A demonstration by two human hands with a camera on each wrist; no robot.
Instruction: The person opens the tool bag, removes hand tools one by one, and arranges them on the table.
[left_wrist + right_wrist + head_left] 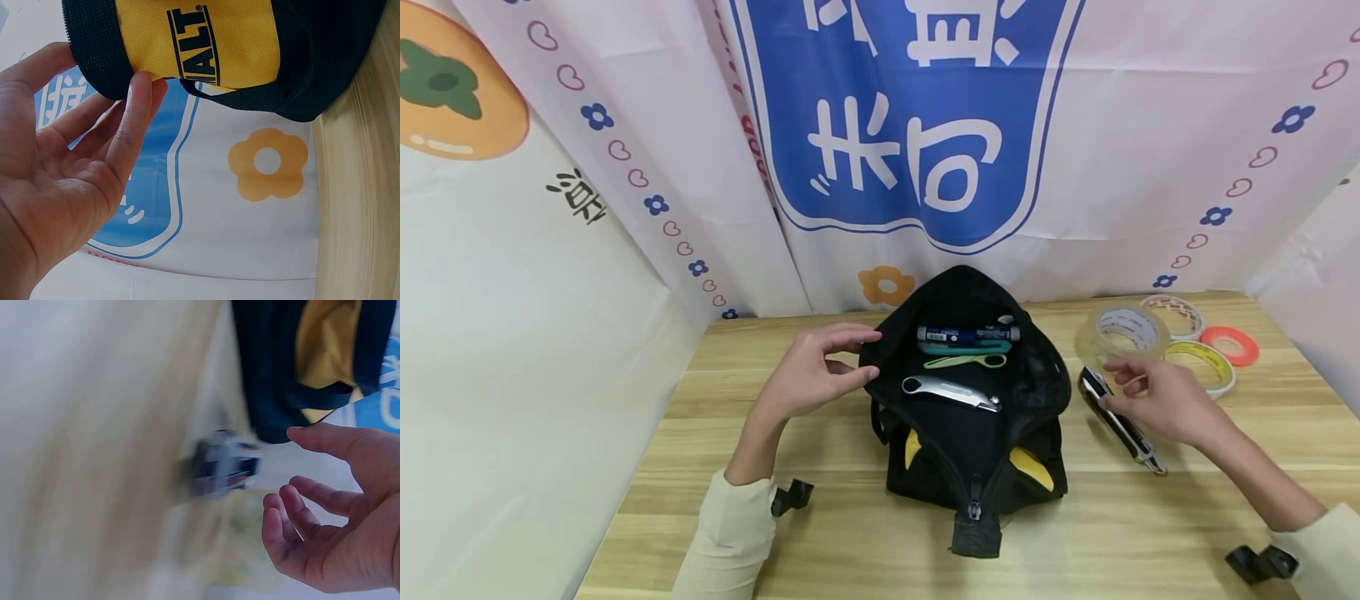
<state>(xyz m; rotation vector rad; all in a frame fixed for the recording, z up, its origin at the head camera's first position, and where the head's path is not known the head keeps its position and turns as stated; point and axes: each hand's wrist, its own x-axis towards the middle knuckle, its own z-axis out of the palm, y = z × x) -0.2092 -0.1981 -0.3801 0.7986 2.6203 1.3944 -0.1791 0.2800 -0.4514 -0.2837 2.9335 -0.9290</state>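
A black and yellow tool bag [973,450] stands unzipped with its mouth wide. My left hand [812,371] holds the bag's left rim between thumb and fingers; the left wrist view shows this hand [81,144] against the rim. Inside the bag lie a dark blue marker [966,335], a teal item partly covered by it, light green scissors [966,362] and a silver utility knife [951,392]. To the bag's right, a black and silver utility knife [1123,425] lies on the table. Above it hovers my right hand [1165,400], fingers loosely bent, nothing between them.
Beyond my right hand several tape rolls lie together: a wide clear roll [1123,329], a white-rimmed one [1176,312], a red one [1230,345] and a yellow-cored one [1206,362]. The wooden table [820,533] ends at a printed curtain [1105,208] behind the bag.
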